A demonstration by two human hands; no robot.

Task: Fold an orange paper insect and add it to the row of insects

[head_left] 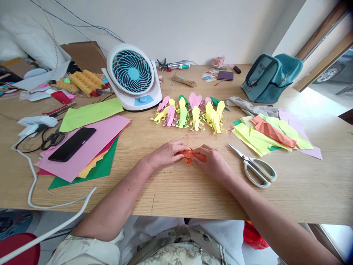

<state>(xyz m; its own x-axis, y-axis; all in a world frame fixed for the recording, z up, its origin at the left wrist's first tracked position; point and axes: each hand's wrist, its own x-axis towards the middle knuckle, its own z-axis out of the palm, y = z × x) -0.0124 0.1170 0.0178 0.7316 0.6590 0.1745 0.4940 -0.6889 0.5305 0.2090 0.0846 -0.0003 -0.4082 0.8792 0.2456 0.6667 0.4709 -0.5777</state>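
Observation:
Both hands rest on the wooden table and pinch a small orange folded paper piece between them. My left hand presses its left end with curled fingers. My right hand grips its right end, fingers closed over the paper. Most of the orange piece is hidden under the fingers. Just beyond the hands lies a row of several finished folded paper figures in yellow, pink and green. White-handled scissors lie to the right of my right hand.
Stacked coloured paper sheets with a black phone on top lie at the left. Cut paper pieces lie at the right. A white desk fan and a teal bag stand further back. A white cable runs along the left edge.

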